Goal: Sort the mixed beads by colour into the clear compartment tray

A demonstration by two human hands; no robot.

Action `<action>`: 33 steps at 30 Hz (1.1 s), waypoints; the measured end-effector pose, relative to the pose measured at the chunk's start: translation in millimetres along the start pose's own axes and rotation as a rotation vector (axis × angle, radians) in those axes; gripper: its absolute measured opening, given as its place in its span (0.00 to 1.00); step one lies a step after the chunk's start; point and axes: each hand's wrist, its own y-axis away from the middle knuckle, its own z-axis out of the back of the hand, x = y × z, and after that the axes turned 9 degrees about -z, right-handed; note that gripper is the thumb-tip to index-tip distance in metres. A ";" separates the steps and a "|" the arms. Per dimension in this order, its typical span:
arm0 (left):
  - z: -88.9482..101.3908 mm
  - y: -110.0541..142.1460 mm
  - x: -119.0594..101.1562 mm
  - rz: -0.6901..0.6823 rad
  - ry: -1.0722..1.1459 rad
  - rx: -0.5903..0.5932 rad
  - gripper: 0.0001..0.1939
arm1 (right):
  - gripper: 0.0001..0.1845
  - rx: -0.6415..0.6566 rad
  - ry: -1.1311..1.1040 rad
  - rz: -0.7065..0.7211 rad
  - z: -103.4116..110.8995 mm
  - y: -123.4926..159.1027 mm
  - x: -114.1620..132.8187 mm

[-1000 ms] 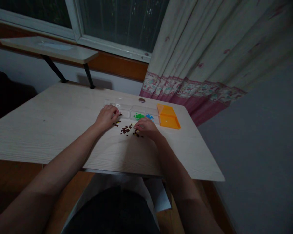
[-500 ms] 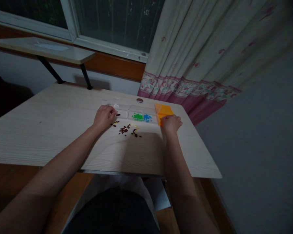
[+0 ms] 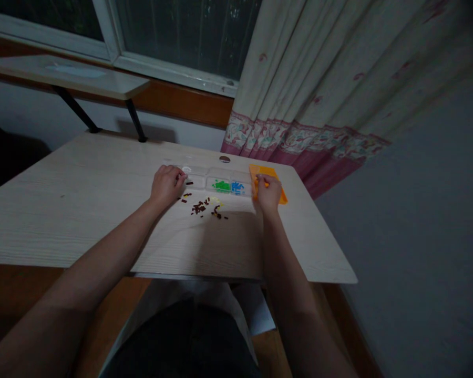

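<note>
At the left end of a clear plastic compartment tray, my left hand rests with its fingers curled and the thumb near the forefinger. Whatever it pinches is hidden. My right hand is over an orange flat piece at the tray's right end, fingertips drawn together; I cannot make out what is in them. Green small pieces and blue small pieces lie in neighbouring compartments. In front of the tray are scattered dark brown small pieces, with a few yellow bits among them.
The pale wooden table carries a raised shelf on black legs at the back left. A round dark-and-light spot lies behind the tray. A curtain hangs past the back right edge, near a wall.
My right hand has shifted left and slightly up across the orange piece, uncovering its right corner. My left hand stays at the tray's left end. The view has tilted slightly.
</note>
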 end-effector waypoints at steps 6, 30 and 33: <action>-4.7 -0.6 2.2 -0.021 -0.011 0.013 0.19 | 0.19 0.109 0.027 0.089 -8.1 14.4 20.8; 44.6 1.0 -1.7 -0.383 0.201 0.465 0.09 | 0.17 0.228 0.072 0.273 -15.3 28.2 37.8; 43.3 1.8 1.8 -0.383 0.190 0.510 0.08 | 0.17 0.229 0.093 0.273 -15.5 28.1 37.6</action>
